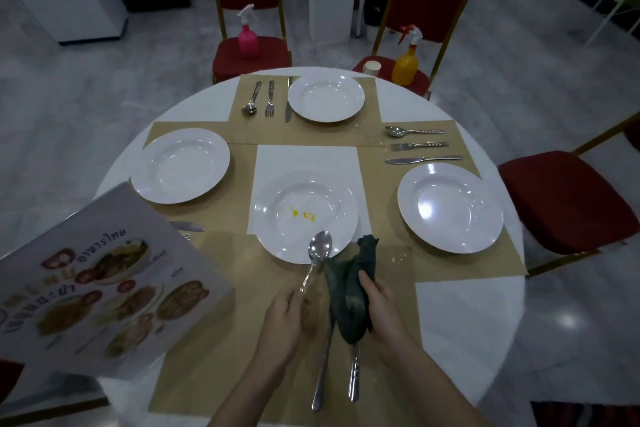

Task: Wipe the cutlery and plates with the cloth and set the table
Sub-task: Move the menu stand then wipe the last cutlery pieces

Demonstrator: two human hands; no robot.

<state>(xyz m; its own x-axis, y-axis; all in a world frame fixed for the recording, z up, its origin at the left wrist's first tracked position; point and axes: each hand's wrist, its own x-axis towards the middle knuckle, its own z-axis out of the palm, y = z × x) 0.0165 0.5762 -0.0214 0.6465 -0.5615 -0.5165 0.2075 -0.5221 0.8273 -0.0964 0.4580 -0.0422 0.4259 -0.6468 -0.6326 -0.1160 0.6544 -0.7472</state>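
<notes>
left hand [285, 314] grips spoon [318, 255] by handle | right hand [379, 298] clutches cloth [349, 288] | spoon bowl over stained plate [277, 215]

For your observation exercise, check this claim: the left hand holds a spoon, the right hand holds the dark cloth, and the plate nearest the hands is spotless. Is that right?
Not quite. The head view shows yellow stains on the near plate, so it is not spotless. The rest stands: the left hand holds the spoon and the right hand holds the dark cloth.
</notes>
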